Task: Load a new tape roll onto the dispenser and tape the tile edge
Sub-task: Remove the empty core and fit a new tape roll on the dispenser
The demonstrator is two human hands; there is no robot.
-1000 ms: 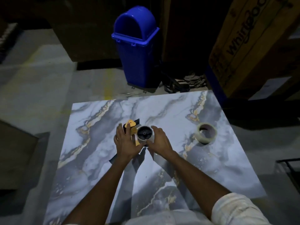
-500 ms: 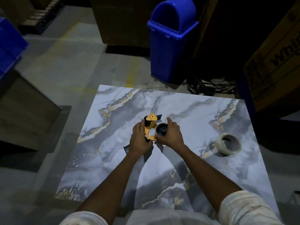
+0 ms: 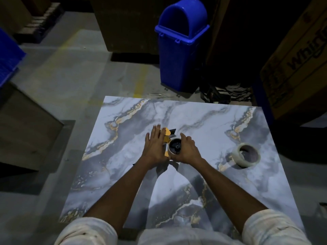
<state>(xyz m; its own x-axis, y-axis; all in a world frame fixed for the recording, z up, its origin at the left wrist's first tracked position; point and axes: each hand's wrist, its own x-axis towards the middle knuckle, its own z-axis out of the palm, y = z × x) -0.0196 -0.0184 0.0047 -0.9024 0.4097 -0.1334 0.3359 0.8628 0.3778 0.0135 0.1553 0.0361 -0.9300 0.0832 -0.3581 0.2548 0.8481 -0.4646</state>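
Mid-tile [image 3: 221,124], the yellow dispenser [image 3: 167,132] lies mostly hidden under the left hand [image 3: 155,145], which presses flat with straight fingers, while the right hand [image 3: 188,150] curls round the roll [image 3: 175,147] on its hub, a second roll [image 3: 246,155] lying well to the right and a blue bin [image 3: 182,43] beyond.

The tile [image 3: 123,156] is polished and glossy (marble-patterned, with gold veins). The dispenser [image 3: 167,132] is yellow and black plastic, the bin [image 3: 178,55] smooth blue plastic, the carton [image 3: 292,68] matt cardboard, the floor [image 3: 70,82] rough concrete.
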